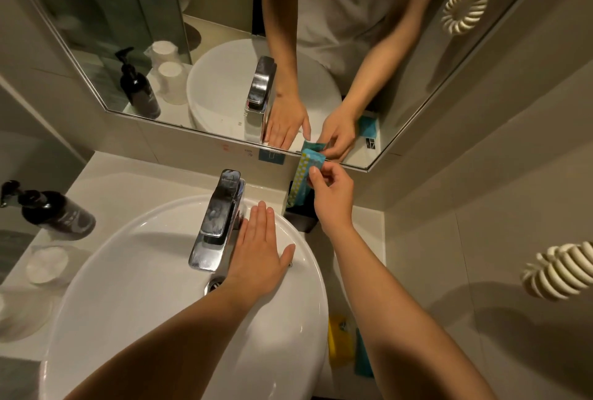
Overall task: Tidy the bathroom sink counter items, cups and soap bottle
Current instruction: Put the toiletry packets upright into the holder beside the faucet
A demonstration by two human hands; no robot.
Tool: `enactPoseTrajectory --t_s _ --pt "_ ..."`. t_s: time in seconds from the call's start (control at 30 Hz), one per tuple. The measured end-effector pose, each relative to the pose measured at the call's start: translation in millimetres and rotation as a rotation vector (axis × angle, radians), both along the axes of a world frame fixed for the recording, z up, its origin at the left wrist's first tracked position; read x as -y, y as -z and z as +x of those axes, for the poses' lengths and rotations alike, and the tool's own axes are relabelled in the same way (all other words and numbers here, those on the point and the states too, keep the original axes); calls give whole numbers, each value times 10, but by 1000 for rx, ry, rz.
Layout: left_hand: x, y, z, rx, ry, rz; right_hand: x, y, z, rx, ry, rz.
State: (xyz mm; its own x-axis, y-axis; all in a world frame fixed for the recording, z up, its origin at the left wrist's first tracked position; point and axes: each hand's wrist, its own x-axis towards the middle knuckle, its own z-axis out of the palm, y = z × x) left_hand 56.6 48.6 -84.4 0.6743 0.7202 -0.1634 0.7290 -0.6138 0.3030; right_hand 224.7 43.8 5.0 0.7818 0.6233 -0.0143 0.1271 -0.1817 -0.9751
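My right hand [332, 197] pinches a teal packet [305, 176] between thumb and fingers, its long axis nearly upright, top leaning toward the mirror [224, 30], lower end inside the black holder [300, 217] at the counter's back right corner. I judge I'm standing it in the holder; next I need to let it settle and release. My left hand [261, 250] lies flat, fingers together, on the sink [134, 287] rim beside the tap [218, 220]. The soap bottle [54, 212] and wrapped cups [46, 263] wait along the counter's left edge; more packets [340, 340] lie near its front right
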Motion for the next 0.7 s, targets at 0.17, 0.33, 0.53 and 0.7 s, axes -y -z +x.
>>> enactPoseTrajectory --t_s 0.17,0.33,0.53,0.7 --pt "-3 39 1 11 -5 3 -6 108 -16 -31 22 -29" --pt "-5 38 -1 10 -6 2 -6 85 6 -35 22 -26" --pt "-15 31 1 14 -14 -2 235 33 36 0 70 -80" --pt "-20 78 8 29 -20 31 956 232 43 15 252 -304"
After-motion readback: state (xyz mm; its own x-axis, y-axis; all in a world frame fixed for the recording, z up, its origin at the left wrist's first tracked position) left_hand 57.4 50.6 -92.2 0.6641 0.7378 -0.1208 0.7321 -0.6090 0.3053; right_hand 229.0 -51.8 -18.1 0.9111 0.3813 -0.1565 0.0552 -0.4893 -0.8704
